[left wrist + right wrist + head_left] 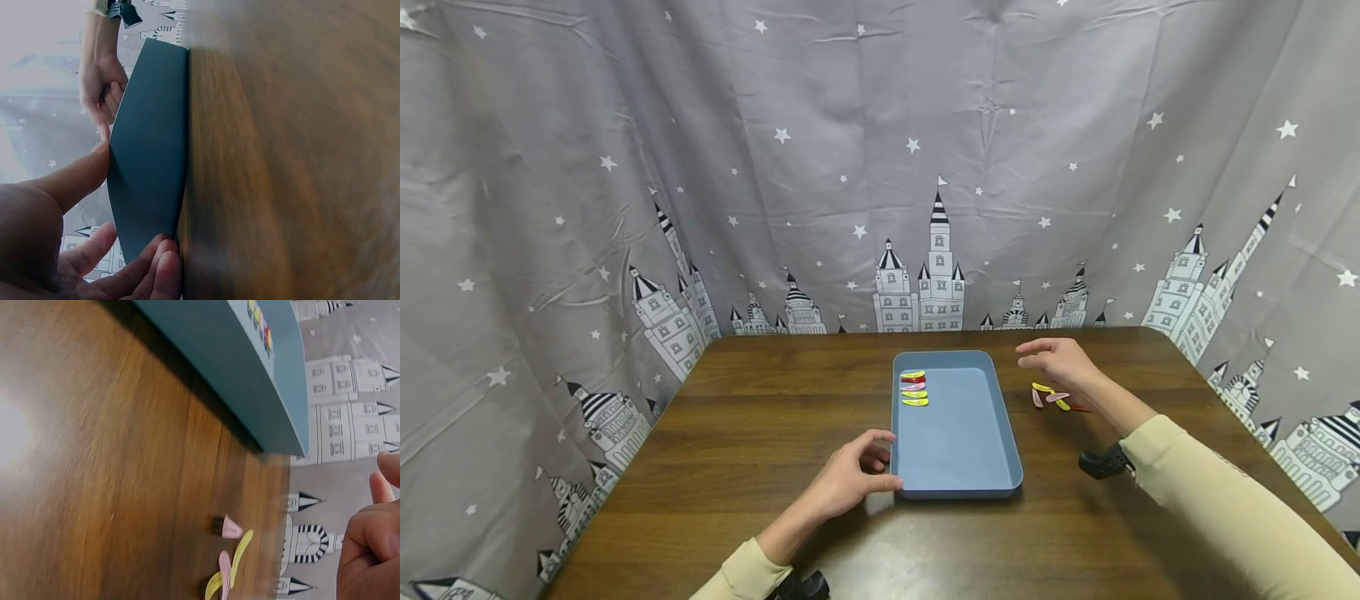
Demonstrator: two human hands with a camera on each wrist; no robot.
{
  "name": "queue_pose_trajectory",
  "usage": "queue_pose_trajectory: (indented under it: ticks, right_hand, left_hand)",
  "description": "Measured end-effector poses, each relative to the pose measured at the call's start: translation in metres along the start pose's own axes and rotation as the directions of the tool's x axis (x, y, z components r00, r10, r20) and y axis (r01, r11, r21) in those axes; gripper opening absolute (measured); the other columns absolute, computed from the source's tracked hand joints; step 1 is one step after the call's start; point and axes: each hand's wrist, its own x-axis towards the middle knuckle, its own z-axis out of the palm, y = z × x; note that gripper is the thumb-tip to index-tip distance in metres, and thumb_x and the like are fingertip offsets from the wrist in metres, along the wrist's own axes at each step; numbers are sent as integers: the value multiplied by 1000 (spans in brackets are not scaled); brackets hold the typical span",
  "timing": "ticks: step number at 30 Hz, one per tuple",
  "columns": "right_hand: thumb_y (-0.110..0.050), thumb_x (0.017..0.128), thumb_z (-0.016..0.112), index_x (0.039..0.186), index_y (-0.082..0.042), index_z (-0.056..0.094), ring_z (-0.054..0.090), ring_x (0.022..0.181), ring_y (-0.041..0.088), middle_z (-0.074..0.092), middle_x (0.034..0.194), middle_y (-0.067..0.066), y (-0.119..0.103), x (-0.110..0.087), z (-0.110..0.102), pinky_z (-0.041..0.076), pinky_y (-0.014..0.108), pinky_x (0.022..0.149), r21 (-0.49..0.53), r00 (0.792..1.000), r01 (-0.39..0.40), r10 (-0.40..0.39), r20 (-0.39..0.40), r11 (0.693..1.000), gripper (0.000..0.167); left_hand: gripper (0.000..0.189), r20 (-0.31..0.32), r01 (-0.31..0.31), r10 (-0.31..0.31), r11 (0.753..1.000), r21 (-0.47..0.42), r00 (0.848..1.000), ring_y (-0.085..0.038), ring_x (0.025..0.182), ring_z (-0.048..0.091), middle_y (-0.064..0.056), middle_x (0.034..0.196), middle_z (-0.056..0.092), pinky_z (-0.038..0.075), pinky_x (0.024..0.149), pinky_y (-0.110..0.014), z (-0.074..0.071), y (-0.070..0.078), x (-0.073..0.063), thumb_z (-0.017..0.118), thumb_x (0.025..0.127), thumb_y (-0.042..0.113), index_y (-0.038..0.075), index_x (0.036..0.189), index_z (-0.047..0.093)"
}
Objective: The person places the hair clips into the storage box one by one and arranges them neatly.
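A shallow blue-grey tray (958,433) lies on the wooden table. Inside, along its left wall near the far end, several snap hair clips (914,388) in yellow, red and pink form a short column. My left hand (850,477) rests against the tray's near left corner, its thumb and fingers touching the outer wall. To the right of the tray is a loose pile of yellow, pink and red hair clips (1051,397). Above and just beyond this pile hovers my right hand (1060,363), its fingers reaching left with nothing visible between them.
The wooden table (760,417) extends on both sides of the tray. A grey curtain (820,167) with stars and castles hangs behind and around it. On the right wrist sits a black camera (1103,463).
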Motion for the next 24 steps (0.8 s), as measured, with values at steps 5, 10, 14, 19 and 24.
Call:
queue_pose_trajectory:
  ticks: [5,10,14,19,24]
  right_hand:
    - [-17,94,66,134,2,59,28,46,7,31,52,-13,6,-6,-10,31,26,46,-8,1000,-18,18,-22,1000,44]
    - [-18,94,67,134,3,59,30,48,5,41,61,-13,13,-11,-17,41,26,52,4,998,-45,45,-54,999,45]
    - [-18,94,67,134,3,58,44,59,7,62,95,0,19,-15,-21,55,34,72,40,996,-56,59,-66,998,46]
    - [-14,94,67,134,6,56,31,48,3,47,62,-14,26,-17,-28,39,24,52,98,995,-54,62,-74,994,46]
    - [-15,94,67,133,7,55,26,46,2,29,52,-16,34,-21,-34,31,22,44,90,995,-58,65,-78,994,47]
  left_hand:
    - [59,-3,-4,4,1000,4,1000,-19,98,65,-6,109,69,49,83,-34,0,1,0,85,81,29,13,131,59]
    - [59,-8,-6,6,1000,5,1000,-19,97,65,-7,109,70,49,84,-35,0,1,0,86,80,28,14,131,60]
    - [60,-7,-2,2,1000,-1,1000,-19,98,65,-6,111,70,49,84,-37,0,1,1,85,80,29,14,132,59]
    - [59,-1,2,-2,1000,-13,1000,-19,99,64,-7,111,69,49,84,-37,-1,-1,1,85,81,30,15,132,59]
    - [59,3,-1,1,1000,-5,1000,-19,98,64,-7,110,69,49,83,-37,0,-1,2,85,81,30,14,132,59]
